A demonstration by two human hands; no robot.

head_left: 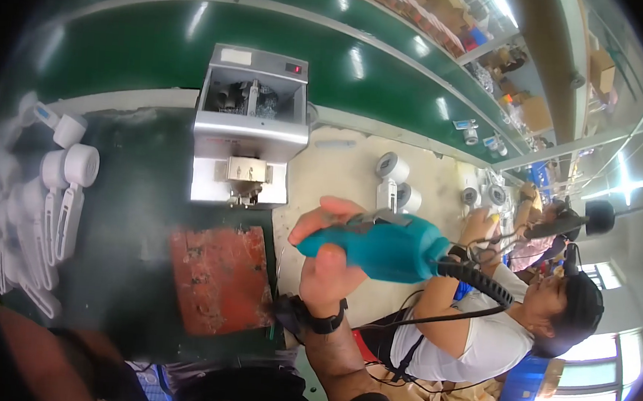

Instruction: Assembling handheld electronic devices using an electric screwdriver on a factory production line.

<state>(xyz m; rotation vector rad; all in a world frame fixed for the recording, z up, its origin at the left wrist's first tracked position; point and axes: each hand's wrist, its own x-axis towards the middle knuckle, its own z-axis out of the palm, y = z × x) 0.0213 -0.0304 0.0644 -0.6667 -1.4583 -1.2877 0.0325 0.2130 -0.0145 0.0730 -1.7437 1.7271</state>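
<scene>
Lying between right fingers (315, 221) and thumb (330, 261) is a teal power tool (396, 249).

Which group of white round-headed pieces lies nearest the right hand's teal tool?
The pair just beyond the teal tool; the pile is far left, the others farther right.

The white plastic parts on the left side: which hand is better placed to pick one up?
Probably the left hand: its forearm enters at the lower left, near the white parts, though the hand itself does not show. The right hand is farther away and holds the teal power tool.
</scene>
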